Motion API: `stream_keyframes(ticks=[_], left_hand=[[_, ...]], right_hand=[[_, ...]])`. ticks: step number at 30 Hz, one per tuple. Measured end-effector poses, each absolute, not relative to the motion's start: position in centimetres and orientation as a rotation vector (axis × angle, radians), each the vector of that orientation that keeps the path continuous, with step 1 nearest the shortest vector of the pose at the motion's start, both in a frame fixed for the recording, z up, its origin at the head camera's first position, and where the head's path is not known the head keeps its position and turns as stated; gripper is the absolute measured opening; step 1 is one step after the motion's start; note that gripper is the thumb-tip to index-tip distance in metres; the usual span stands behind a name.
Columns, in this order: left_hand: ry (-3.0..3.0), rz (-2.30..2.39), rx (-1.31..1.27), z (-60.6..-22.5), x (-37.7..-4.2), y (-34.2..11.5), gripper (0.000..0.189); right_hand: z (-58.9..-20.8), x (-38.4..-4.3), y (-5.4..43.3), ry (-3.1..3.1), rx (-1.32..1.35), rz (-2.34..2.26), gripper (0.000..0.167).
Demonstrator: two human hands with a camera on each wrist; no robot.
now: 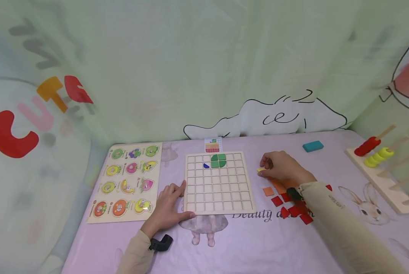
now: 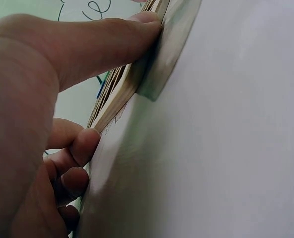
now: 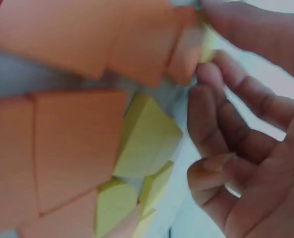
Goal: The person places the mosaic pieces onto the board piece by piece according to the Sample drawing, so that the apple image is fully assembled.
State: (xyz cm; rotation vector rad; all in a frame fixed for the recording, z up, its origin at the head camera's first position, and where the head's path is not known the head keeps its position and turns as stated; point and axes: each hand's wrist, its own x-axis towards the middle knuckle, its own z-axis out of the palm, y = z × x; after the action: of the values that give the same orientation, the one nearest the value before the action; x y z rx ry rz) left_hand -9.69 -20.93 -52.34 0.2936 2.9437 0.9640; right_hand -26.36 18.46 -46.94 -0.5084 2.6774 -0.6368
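A square wooden grid board lies on the table, with several green tiles and a small blue piece near its top. My left hand holds the board's near left corner, thumb against the near edge and fingers at the left edge; the left wrist view shows the thumb on the board's side. Right of the board, my right hand pinches a small yellow tile between thumb and fingers. Below that hand lie orange tiles and red tiles; more yellow tiles show in the right wrist view.
A printed pattern card lies behind the board. To the left is a wooden fruit puzzle. A teal block lies at the back right, and a wooden peg stand with red and yellow beads stands at the far right.
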Motion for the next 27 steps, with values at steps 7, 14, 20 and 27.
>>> stream_keyframes(ticks=[7, 14, 20, 27], left_hand=[[2.945, 0.963, 0.288, -52.4, -9.8, -20.9, 0.108], [2.94, 0.96, 0.291, -52.4, -9.8, -21.0, 0.108], [2.929, 0.969, 0.288, -52.3, -9.7, -21.0, 0.108], [2.93, 0.967, 0.283, -52.4, -9.9, -21.0, 0.108]], right_hand=[[-47.0, -26.5, 17.6, 2.681, -0.502, -0.6, 0.021], [-47.5, -26.5, 17.0, 2.767, -0.454, -0.947, 0.033], [-47.9, -26.8, 15.9, 2.853, -0.39, -1.191, 0.033], [-47.6, -27.4, 14.0, 2.705, -0.345, -1.339, 0.037]])
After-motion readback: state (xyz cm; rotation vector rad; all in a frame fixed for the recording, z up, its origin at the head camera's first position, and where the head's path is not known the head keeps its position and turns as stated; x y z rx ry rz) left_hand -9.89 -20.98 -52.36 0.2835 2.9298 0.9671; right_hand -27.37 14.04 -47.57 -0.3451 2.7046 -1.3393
